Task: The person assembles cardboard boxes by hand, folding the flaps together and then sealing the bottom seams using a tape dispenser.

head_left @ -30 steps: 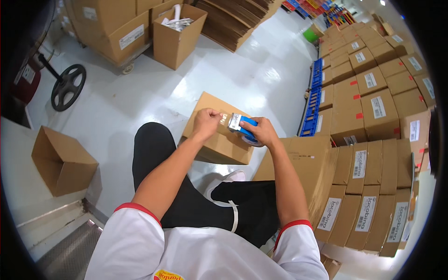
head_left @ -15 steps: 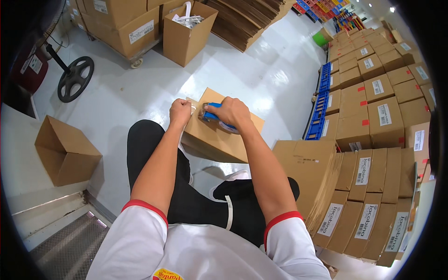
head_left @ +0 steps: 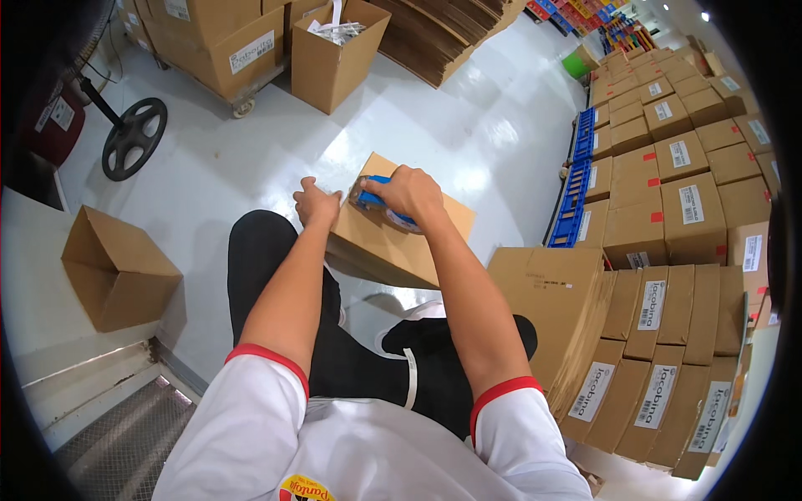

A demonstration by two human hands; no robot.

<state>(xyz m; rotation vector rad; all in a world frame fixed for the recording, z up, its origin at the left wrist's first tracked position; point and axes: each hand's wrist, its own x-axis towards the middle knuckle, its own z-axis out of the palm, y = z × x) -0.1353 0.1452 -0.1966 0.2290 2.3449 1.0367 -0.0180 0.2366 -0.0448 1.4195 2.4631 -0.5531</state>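
A cardboard box (head_left: 376, 240) stands closed in front of my legs. My right hand (head_left: 413, 197) is wrapped round a blue tape dispenser (head_left: 368, 198), which rests on the top of the box near its left end. My left hand (head_left: 317, 205) is at that left end, its fingers apart and its thumb side against the box edge. No tape shows clearly between the two hands.
An open carton (head_left: 125, 275) lies at left, near a black round-based stand (head_left: 134, 138). Flattened cardboard (head_left: 535, 292) and stacked cartons (head_left: 652, 351) are close on my right. Blue pallets (head_left: 572, 200) edge more cartons. Ahead stands an open box (head_left: 334, 71) of scraps.
My left hand has gone from closed, with a bit of clear tape beside it, to fingers spread, shifting slightly nearer me. The dispenser and right hand have moved slightly left.
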